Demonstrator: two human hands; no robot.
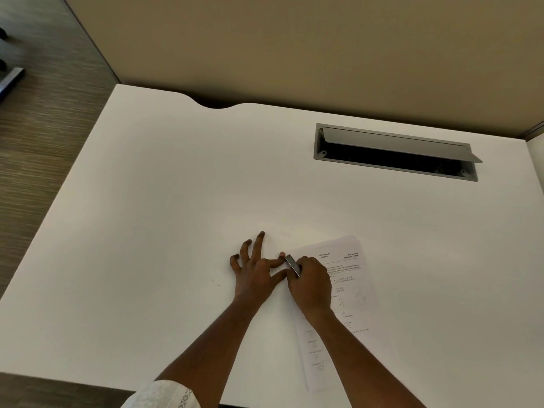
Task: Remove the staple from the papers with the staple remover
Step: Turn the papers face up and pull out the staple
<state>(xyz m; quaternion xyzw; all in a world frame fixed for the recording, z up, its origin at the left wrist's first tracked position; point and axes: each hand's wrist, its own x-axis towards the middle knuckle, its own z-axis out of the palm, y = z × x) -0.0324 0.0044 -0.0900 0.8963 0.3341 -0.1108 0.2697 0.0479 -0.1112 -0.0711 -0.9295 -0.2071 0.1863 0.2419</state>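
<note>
From the head: pins the top-left corner of the papers (347, 290), flat on the desk (176, 201), under the spread left hand (253, 269) to steady the sheets for prying. Curls the right hand (309, 281) round the staple remover (292, 265) at that corner. Leaves the open cable hatch (394, 151) well apart, at the back, with nothing obstructing.

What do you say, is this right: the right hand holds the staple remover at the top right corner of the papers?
No. The head view shows the right hand holding the staple remover at the top left corner of the papers, beside the left hand.
</note>
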